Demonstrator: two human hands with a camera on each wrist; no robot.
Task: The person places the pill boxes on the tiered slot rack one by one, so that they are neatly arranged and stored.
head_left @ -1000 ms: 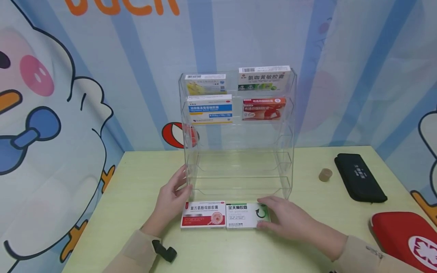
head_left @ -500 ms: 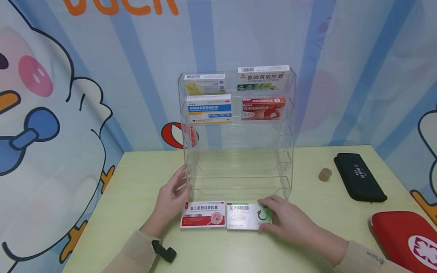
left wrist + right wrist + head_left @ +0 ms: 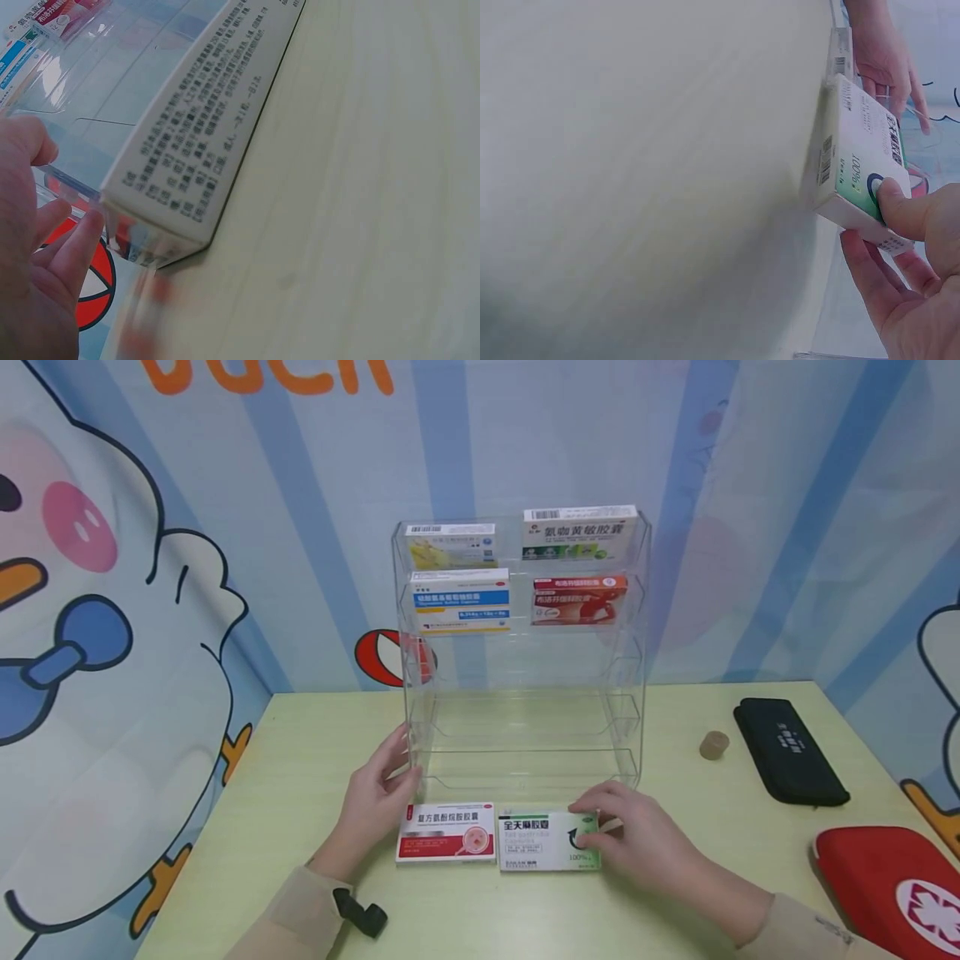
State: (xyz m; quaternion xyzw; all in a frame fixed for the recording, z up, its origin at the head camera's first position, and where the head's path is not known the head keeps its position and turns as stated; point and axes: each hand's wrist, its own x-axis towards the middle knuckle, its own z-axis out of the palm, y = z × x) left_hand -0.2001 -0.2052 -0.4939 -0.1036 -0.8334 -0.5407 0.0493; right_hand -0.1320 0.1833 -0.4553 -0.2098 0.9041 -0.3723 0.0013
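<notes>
A clear tiered display rack [image 3: 525,718] stands mid-table. My left hand [image 3: 378,793] holds its lower left side, thumb and fingers on either side of the clear edge in the left wrist view. Beside that hand, a red-and-white medicine box [image 3: 447,832] lies in front of the rack. My right hand [image 3: 645,835] pinches the right end of a white-and-green medicine box [image 3: 536,843], the thumb on its printed face and fingers beneath. In the right wrist view this box [image 3: 866,142] appears tilted, its fingered end raised.
Several medicine boxes sit in the rack's upper two tiers, among them a blue-and-white box [image 3: 461,602] and a red box [image 3: 579,601]. To the right lie a small brown cylinder [image 3: 714,745], a black zip case [image 3: 791,752] and a red pouch [image 3: 892,885]. A printed curtain hangs behind.
The white-and-green box has shifted slightly right and nearer, opening a small gap from the red-and-white box. My right thumb has moved onto its face. The left hand has stayed put.
</notes>
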